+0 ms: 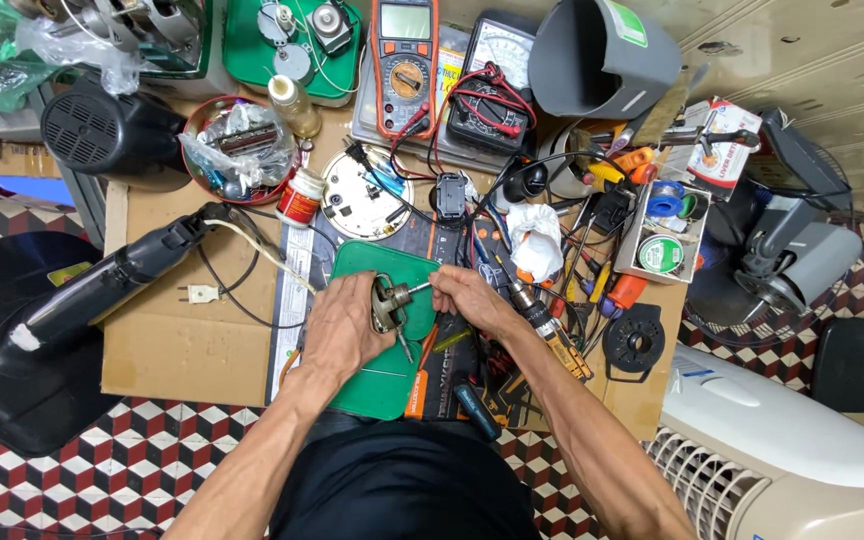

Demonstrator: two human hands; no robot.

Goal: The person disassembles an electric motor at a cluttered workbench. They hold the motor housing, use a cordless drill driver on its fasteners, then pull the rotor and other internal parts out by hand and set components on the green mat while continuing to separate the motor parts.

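1. the left hand (344, 330) is wrapped around a small metal motor part (388, 303), fingers curled over its body — it sits at the centre of the view, just above a green mat (377, 385).
2. the right hand (467, 297), at 3 o'clock from the part, pinches the thin shaft (418, 289) that sticks out of it toward the right; thumb and fingertips are closed narrow on the shaft end.
3. the green mat lies under both hands on a brown cardboard sheet (177, 350) that covers the work surface.
4. at 5 o'clock from the hands a screwdriver with a dark blue handle (476, 408) lies on the mat's edge — near it, an orange-handled tool (418, 380).
5. at 12 o'clock stand an orange multimeter (405, 65) and a black meter (492, 85) with red and black leads trailing down.
6. at 11 o'clock is a round red tin (237, 148) holding plastic bags and small parts, with a small white bottle (300, 197) just beside it.
7. at 9 o'clock a long black appliance body (102, 285) lies tilted, its cord and white plug (202, 293) on the cardboard.
8. at 2 o'clock a tray (664, 225) holds reels of solder and tape.
9. at 4 o'clock, a white fan housing (772, 440) rests on the checked floor.
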